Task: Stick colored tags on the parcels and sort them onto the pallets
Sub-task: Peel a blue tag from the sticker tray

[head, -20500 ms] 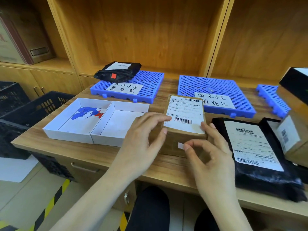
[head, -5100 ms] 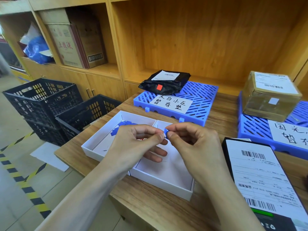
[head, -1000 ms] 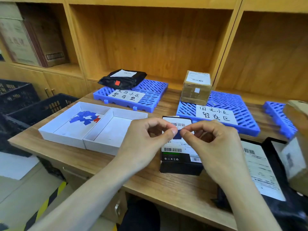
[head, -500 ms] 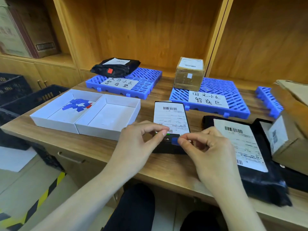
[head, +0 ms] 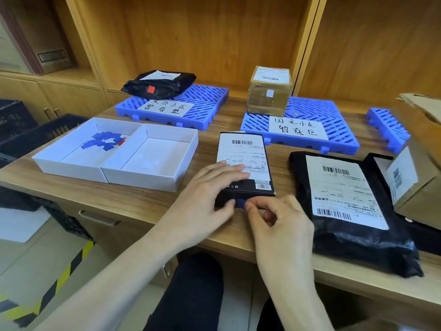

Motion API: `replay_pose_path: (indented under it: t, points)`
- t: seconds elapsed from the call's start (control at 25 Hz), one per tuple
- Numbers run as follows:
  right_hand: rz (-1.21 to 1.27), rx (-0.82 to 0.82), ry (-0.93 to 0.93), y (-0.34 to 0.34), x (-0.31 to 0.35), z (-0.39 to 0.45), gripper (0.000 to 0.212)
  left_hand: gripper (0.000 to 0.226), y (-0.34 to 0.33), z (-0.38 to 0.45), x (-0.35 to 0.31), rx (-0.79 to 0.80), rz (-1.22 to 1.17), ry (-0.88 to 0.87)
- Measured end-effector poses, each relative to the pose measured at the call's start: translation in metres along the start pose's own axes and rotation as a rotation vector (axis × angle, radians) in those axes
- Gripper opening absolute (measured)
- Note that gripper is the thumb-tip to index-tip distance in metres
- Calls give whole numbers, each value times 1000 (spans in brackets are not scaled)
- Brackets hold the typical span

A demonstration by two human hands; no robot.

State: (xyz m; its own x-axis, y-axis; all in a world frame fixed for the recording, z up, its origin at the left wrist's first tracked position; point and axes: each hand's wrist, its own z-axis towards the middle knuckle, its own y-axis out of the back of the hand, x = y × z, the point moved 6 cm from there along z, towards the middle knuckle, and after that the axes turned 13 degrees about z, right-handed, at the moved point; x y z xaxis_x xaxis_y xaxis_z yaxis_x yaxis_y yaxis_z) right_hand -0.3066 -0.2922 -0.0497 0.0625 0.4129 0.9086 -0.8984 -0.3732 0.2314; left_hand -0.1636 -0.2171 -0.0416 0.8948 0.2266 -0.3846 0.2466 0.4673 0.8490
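Note:
A flat black box parcel [head: 243, 151] with a white shipping label lies at the table's front middle. My left hand [head: 205, 197] rests on its top with straight fingers, the thumb against its front side. A blue tag [head: 240, 203] sits on that front side, and my right hand [head: 274, 220] holds its right edge with curled fingertips. On the left blue pallet [head: 205, 103] lies a black bag parcel [head: 162, 88] with a red tag. The middle blue pallet [head: 334, 120] bears a cardboard box [head: 268, 101] with a white tag.
A white two-compartment tray [head: 148, 180] at the left holds loose blue tags and a red one [head: 102, 142]. To the right lie a black bag parcel [head: 346, 235] and a cardboard box [head: 420, 187]. A third pallet [head: 386, 125] lies far right. Black crates [head: 28, 139] stand left.
Both hands came down from pinching the blue tag in the air. The left hand now lies on the black box, and the tag is against the box's front side.

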Motion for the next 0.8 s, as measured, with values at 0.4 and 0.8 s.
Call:
replay_pose_path:
  t: [0.4, 0.8]
  points:
    - [36, -66, -59, -8, -2, -1, 14, 55, -1, 1, 9, -22, -64, -10]
    - [-74, -132, -9, -11, -2, -5, 5, 46, -4, 1, 8, -102, -66, 21]
